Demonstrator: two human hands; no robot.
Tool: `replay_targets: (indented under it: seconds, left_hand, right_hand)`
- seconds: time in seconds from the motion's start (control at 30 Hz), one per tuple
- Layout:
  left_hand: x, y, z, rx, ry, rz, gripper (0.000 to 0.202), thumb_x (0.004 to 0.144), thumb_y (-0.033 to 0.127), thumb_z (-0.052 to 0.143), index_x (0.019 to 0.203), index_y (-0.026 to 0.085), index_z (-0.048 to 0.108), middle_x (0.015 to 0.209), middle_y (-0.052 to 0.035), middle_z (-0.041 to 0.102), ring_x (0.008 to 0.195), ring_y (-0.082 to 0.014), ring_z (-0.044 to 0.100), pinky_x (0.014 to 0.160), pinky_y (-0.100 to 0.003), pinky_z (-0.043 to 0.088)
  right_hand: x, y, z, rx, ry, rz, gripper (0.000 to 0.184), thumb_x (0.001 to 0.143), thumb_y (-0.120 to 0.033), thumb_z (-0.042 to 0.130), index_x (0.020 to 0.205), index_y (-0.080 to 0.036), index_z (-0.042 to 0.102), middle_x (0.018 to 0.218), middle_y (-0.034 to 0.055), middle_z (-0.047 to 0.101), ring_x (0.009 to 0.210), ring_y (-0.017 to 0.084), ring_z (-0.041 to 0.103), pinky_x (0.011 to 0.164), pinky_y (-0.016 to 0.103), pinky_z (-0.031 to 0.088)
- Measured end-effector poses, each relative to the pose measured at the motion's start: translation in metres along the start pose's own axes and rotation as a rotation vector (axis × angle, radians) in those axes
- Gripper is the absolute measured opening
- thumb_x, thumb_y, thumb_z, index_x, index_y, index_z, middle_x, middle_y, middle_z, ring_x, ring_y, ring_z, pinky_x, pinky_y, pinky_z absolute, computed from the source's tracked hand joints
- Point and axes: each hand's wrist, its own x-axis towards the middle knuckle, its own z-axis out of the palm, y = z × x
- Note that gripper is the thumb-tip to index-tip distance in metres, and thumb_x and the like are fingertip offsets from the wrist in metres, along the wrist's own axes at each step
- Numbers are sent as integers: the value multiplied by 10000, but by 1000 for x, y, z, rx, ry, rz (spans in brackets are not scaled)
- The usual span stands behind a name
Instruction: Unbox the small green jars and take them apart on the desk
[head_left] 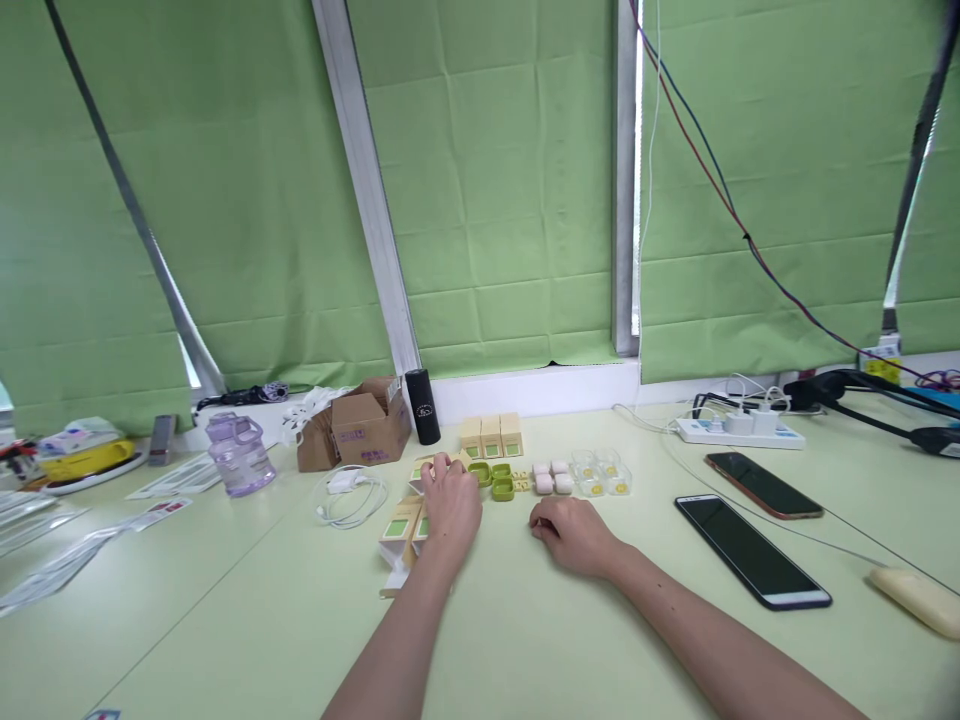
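My left hand (452,497) is over a cluster of small cream cardboard boxes (399,522) with green labels. Its fingers bend down onto one box (416,474), which they partly hide. Right beside those fingers sit small green square containers (502,488). My right hand (574,535) rests on the table with its fingers curled in and nothing visible in them. Just beyond it are small pale pink and white pieces (553,478), and clear containers (604,472) with yellow bits inside. Tiny yellow pieces (520,481) lie between the green containers and the pink ones.
Three cream boxes (490,437) stand in a row farther back. Behind on the left are a black cylinder (423,407), an open brown carton (367,425), a white cable (351,500) and a purple bottle (240,455). Two phones (752,550) and a power strip (739,432) lie right.
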Motion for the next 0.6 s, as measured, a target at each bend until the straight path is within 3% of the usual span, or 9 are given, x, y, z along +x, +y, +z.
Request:
replay_targets:
  seconds: [0.13, 0.3, 0.5, 0.6]
  left_hand:
    - [1, 0, 5, 120, 30, 8, 318, 809, 27, 539, 833, 195, 808, 1005, -191, 734, 1157, -372, 455, 1036, -528, 247]
    - [1, 3, 13, 87, -19, 22, 278, 813, 70, 551, 821, 183, 804, 911, -217, 747, 1129, -389, 500, 1030, -531, 259]
    - [1, 5, 19, -7, 20, -4, 240, 798, 84, 575, 707, 199, 764, 831, -211, 747, 1108, -392, 516, 1045, -532, 258]
    - [-1, 6, 16, 25, 20, 5, 252, 790, 67, 551, 761, 178, 776, 861, -231, 745, 1107, -403, 520, 1042, -548, 249]
  right_hand:
    - [0, -2, -1, 0, -6, 5, 212, 885, -149, 560, 965, -236, 737, 990, 32, 773, 903, 198, 695, 733, 271, 389]
    - [0, -4, -3, -4, -15, 14, 207, 890, -157, 563, 968, -236, 738, 998, 31, 772, 914, 200, 695, 734, 274, 390]
    - [-1, -5, -3, -1, -14, 10, 212, 890, -141, 554, 955, -233, 733, 984, 28, 769, 883, 190, 689, 712, 266, 377]
    - [-1, -5, -3, 6, -8, 5, 203, 890, -151, 556, 949, -229, 734, 973, 33, 769, 875, 194, 687, 709, 265, 373]
